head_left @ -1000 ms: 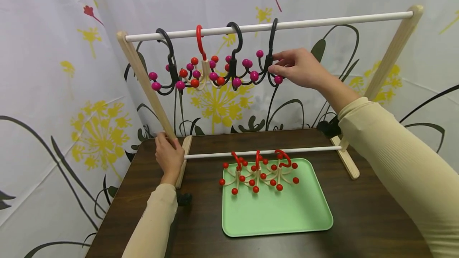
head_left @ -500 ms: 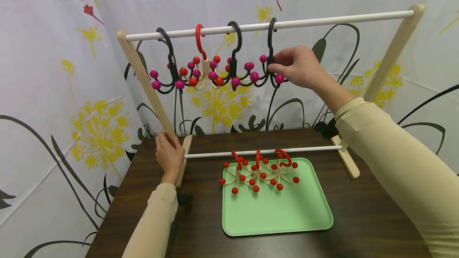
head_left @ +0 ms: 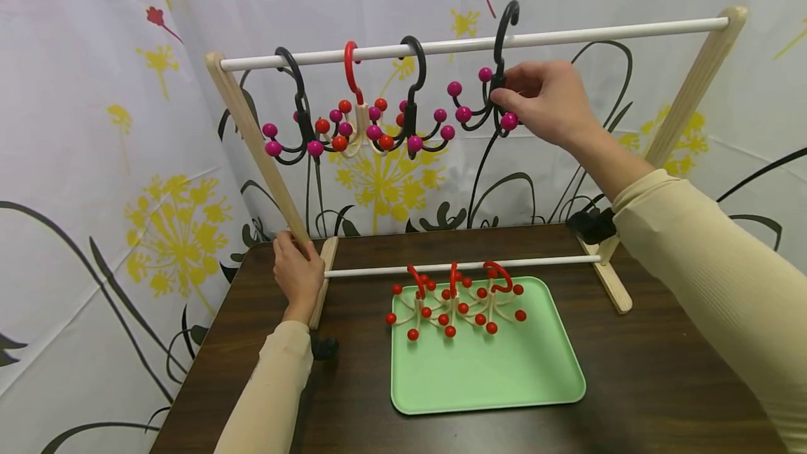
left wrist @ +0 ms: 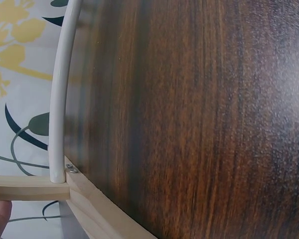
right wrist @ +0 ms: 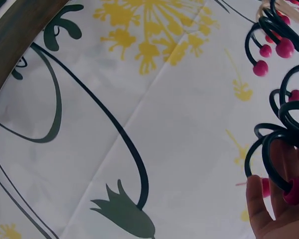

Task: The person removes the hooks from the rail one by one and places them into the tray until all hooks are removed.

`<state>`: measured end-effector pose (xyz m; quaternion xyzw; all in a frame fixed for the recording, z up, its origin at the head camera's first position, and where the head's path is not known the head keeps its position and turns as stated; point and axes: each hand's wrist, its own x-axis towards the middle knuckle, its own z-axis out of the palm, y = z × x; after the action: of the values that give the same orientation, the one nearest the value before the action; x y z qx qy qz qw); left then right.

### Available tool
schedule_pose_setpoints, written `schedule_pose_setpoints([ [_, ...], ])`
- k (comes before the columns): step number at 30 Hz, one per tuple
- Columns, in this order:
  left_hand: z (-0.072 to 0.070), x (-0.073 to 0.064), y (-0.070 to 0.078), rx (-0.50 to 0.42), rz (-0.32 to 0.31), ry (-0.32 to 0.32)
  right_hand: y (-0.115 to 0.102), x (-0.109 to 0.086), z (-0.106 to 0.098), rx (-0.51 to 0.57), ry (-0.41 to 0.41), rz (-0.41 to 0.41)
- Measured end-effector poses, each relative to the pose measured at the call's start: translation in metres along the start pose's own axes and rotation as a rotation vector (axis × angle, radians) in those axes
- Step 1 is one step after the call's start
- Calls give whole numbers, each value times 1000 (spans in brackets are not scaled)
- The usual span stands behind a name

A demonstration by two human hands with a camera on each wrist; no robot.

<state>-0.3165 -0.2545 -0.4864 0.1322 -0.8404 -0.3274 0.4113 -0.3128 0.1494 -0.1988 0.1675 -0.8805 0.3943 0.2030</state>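
My right hand [head_left: 545, 104] pinches the neck of a black hanger [head_left: 498, 81] with several curved arms tipped in magenta balls. Its hook rises above the white top rail [head_left: 605, 35], the shaft crossing in front of it. In the right wrist view, fingers sit behind the hanger's dark arms [right wrist: 271, 164]. My left hand [head_left: 298, 273] grips the wooden left post [head_left: 261, 149] of the rack low down. Hooked on the rail to the left are a black hanger [head_left: 304, 125], a cream one with a red hook [head_left: 361, 114], and another black one [head_left: 410, 118].
A green tray [head_left: 485, 377] lies on the dark wooden table [head_left: 353, 391], bearing three cream hangers [head_left: 454, 282] with red hooks and balls. Behind it runs the rack's lower white bar [head_left: 555, 263]. The right post [head_left: 684, 100] stands beyond my right forearm; a patterned curtain [head_left: 170, 90] hangs behind.
My right hand has moved up and right with the black hanger, whose hook has come up off the rail. The left hand stays on the post.
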Motion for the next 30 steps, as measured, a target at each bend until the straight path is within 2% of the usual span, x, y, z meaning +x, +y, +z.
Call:
schedule_pose_setpoints([
  [9,-4,-1,2,9,1,2,14,-12,-31,159,158,18],
  [17,-6,-1,4,14,-10,-20,45,-39,-48,168,178,41],
  [24,-7,-3,3,19,-13,-23,76,-80,-32,128,218,19],
  [30,-10,-4,3,15,-9,-21,107,-119,-5,70,165,47],
])
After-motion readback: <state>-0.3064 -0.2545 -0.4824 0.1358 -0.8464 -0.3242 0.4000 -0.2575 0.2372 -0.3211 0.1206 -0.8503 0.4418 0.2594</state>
